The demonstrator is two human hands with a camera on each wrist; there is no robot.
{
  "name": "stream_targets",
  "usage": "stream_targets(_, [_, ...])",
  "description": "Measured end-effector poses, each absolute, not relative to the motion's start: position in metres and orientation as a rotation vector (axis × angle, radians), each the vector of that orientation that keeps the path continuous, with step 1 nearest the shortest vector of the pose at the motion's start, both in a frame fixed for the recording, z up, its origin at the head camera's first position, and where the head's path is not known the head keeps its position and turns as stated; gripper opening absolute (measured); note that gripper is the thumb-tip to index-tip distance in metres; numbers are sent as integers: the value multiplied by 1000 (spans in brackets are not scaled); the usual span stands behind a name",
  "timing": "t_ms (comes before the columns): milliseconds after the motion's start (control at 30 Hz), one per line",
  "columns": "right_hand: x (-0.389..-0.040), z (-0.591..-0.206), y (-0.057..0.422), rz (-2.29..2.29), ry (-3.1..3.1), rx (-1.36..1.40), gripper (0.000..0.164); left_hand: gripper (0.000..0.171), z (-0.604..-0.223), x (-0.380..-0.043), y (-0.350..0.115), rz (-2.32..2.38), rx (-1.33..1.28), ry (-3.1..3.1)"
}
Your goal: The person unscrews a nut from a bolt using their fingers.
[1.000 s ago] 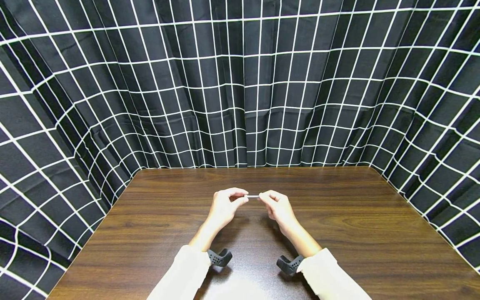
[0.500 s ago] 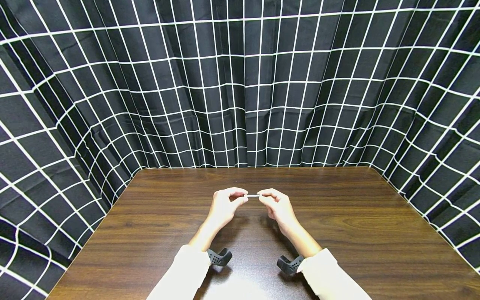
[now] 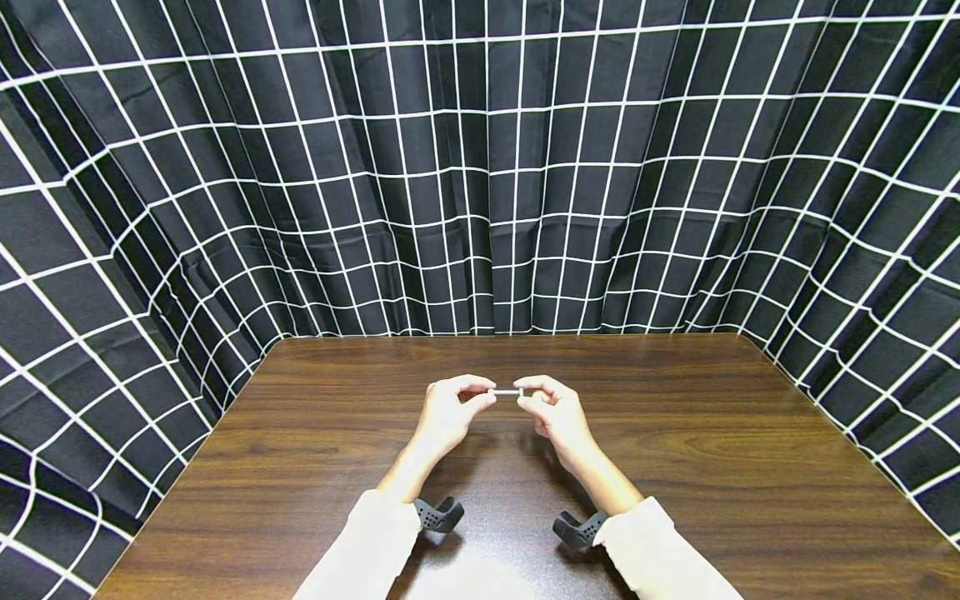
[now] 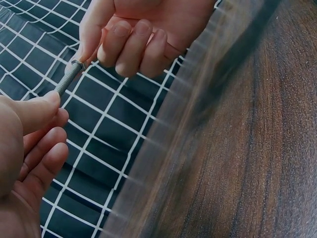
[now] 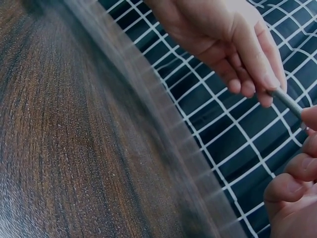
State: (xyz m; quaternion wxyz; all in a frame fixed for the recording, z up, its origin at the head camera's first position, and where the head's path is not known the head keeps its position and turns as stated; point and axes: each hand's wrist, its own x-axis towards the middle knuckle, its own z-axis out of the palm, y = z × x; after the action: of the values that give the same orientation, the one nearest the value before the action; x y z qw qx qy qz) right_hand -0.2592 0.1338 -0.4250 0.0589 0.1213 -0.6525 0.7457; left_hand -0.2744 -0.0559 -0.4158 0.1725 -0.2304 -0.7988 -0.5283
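Observation:
Between the two hands a thin metal bolt [image 3: 506, 392] is held level above the table, with its thread showing in the left wrist view. My left hand [image 3: 447, 414] pinches one end between thumb and index finger, hiding that end. At the other end sits a small nut [image 4: 77, 63], with the thumb and index finger of my right hand [image 3: 557, 415] on either side of it. The other fingers of the right hand are curled inward, as the left wrist view shows. In the right wrist view the nut is mostly behind the right fingers.
A brown wood-grain table [image 3: 337, 467] lies under both hands. Dark curtains [image 3: 480, 167] with a white grid surround its back and sides. Each wrist wears a dark camera mount [image 3: 441, 515] beside a white sleeve [image 3: 367, 542].
The right thumb and index finger shift against each other and part slightly at the nut, so more of it shows. The left hand and the bolt stay in place.

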Motion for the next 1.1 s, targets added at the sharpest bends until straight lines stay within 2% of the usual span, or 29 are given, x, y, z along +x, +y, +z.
stream_targets(767, [-258, -425, 134, 2223, -1949, 453, 28, 13, -415, -274, -57, -1510, -653, -2262])
stream_targets(1100, [-257, -422, 133, 2218, -2019, 354, 31, 13, -417, -275, -56, -1489, -653, -2271])
